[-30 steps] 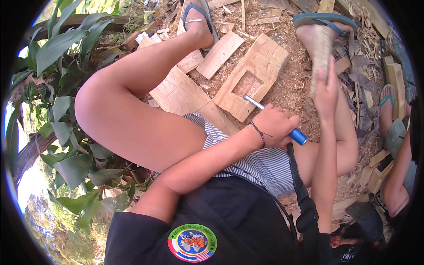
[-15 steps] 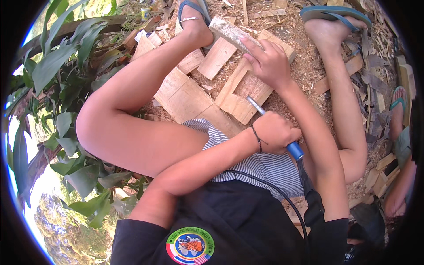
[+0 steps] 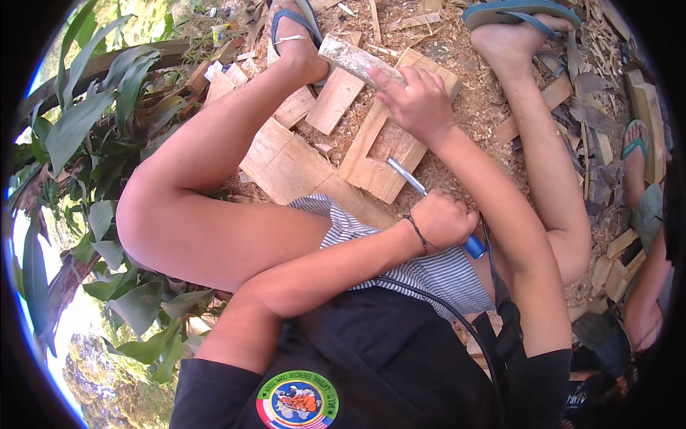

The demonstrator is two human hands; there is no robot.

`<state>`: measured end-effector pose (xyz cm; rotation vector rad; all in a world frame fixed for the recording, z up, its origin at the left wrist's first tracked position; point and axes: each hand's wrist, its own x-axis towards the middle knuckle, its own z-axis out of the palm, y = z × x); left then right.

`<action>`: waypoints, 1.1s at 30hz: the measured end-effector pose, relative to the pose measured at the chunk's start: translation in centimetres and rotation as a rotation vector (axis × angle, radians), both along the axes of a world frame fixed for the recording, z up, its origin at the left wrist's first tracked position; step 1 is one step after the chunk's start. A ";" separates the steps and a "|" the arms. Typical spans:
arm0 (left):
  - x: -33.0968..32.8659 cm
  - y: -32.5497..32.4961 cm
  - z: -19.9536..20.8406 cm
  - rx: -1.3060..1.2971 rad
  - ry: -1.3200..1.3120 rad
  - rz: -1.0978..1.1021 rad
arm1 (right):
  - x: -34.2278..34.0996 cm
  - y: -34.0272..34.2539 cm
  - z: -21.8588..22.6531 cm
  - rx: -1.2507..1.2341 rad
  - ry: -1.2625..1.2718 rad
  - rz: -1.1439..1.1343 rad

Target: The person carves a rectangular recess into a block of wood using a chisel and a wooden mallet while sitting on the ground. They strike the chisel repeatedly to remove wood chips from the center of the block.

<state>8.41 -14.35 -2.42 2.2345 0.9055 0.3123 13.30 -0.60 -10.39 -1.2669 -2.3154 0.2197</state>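
My left hand (image 3: 444, 218) is wrapped round the blue handle of a chisel (image 3: 474, 246). Its metal blade points up and left, the tip lying over the near arm of a notched wood block (image 3: 371, 159); whether they touch I cannot tell. In my right hand (image 3: 420, 104) is a rough, pale length of wood (image 3: 357, 60), its far end pointing up and left above the block. My right fingers close on its near end, the index finger lying along it. The block rests between my legs, with a square recess cut into it.
A wide plank (image 3: 280, 168) lies left of the block, by my bare thigh. Offcuts (image 3: 334, 100) and shavings cover the ground between my sandalled feet. Leafy plants (image 3: 78, 129) crowd the left side. At the far right another person's foot (image 3: 634, 154) shows. A black cable (image 3: 443, 304) crosses my lap.
The whole view has shifted slightly, so most things sit further left. My left hand has drawn back a little with the chisel, and more blade shows. Both hands keep their hold.
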 end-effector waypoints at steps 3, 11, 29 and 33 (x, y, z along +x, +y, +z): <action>0.4 -2.1 -1.0 -0.019 0.247 -0.028 | -3.3 1.9 -0.6 -0.198 -0.205 -0.067; 0.2 -0.3 2.4 0.090 0.150 0.058 | -2.6 2.8 -0.6 -0.357 -0.029 -0.054; -15.8 12.6 -3.3 -1.066 0.148 0.887 | 5.9 -8.6 6.4 -0.289 -0.438 -0.759; -14.8 11.8 -2.9 -1.127 0.209 0.806 | 2.4 -7.8 5.4 -0.558 -0.089 -0.257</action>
